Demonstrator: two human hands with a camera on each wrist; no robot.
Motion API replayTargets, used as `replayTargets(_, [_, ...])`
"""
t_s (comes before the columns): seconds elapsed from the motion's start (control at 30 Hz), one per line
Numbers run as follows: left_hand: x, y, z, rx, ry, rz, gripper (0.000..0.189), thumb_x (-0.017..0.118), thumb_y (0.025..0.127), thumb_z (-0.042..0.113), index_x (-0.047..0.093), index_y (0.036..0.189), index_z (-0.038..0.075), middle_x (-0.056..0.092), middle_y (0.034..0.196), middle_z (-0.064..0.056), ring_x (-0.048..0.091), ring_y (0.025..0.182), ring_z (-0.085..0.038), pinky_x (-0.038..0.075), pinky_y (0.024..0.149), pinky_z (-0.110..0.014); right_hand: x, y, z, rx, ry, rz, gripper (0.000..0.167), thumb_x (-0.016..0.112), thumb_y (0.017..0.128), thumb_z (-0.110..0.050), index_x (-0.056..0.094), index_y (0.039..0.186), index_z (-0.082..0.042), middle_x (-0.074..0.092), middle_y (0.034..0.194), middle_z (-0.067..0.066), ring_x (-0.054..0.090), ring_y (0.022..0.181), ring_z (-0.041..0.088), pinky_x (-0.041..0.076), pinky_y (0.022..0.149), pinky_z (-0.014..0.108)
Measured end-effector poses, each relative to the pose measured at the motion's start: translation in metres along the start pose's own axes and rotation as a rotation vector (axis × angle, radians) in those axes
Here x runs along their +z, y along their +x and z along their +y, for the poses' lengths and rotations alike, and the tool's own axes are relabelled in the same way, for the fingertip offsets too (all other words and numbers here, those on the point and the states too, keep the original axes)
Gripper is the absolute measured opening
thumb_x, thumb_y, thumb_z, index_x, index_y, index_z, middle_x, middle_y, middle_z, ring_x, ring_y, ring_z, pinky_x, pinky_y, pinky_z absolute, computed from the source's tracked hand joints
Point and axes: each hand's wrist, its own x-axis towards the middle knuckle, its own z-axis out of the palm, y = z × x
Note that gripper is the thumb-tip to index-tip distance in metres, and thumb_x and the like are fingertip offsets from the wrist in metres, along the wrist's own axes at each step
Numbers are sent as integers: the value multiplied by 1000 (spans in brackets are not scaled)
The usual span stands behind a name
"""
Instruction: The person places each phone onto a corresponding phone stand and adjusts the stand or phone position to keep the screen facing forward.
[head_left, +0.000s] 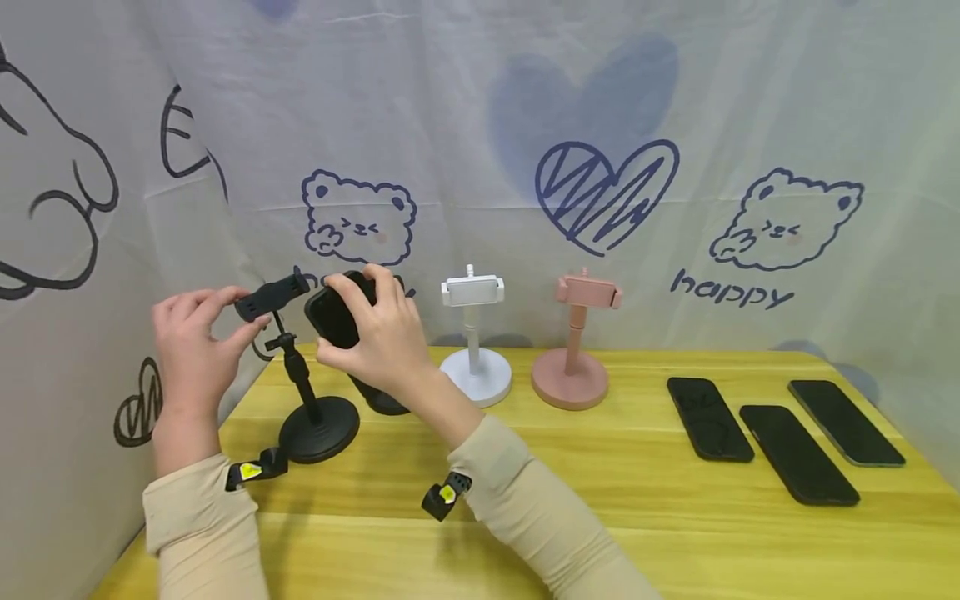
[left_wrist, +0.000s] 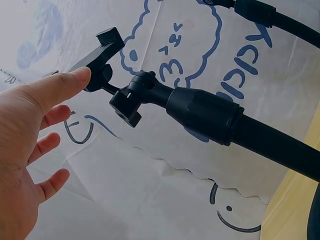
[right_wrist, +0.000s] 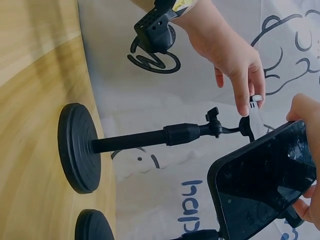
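At the left, a black phone stand (head_left: pixel 303 383) rises from a round base, its clamp (head_left: pixel 272 296) tilted at the top. My left hand (head_left: pixel 197 342) pinches the clamp's left end between thumb and fingers, as the right wrist view also shows. In my right hand (head_left: pixel 386 333) is a black smartphone (right_wrist: pixel 265 182), gripped by its edges just right of the clamp and apart from it. Behind the phone and hand stands a second black phone stand (head_left: pixel 384 402), mostly hidden; its base shows in the right wrist view.
A white phone stand (head_left: pixel 480 375) and a pink phone stand (head_left: pixel 572 379) stand at the table's back. Three dark smartphones, a left one (head_left: pixel 710 418), a middle one (head_left: pixel 799 454) and a right one (head_left: pixel 847 422), lie on the wooden table (head_left: pixel 637 508). A printed cloth (head_left: pixel 465 108) hangs behind.
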Motion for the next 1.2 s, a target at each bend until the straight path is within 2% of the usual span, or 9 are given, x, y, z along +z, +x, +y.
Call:
replayTargets(0.5, [-2,2,1,-13,-30,4,35,83,75,10,70,107,0,64,104,-26,45,108,-45,30,97,-55,8,11,-5,-34,-12,13,67,71,77,-48,49,135,-24,45,136,15,55,117,26,52,79,37])
replayTargets(0.7, [2,1,-1,25,-39,20,36,83,74,8,69,105,-2,65,102,-27,47,103,-46,29,96,-55,11,15,-9,-20,54,38,66,73,76,-44,49,134,-24,45,134,14,56,115,26,51,80,38])
replayTargets(0.97, [5,0,-3,32,-55,40,36,84,72,7,70,104,-1,66,101,-26,49,101,-43,29,97,-54,11,21,-15,9,132,25,66,73,77,-43,48,134,-23,45,132,14,56,111,25,53,87,40])
replayTargets(1.2, [3,-2,-3,29,-71,55,34,82,74,8,70,105,-1,66,100,-25,49,101,-43,29,97,-53,10,32,-21,5,166,7,65,71,79,-43,47,136,-24,44,134,14,55,112,25,54,81,36])
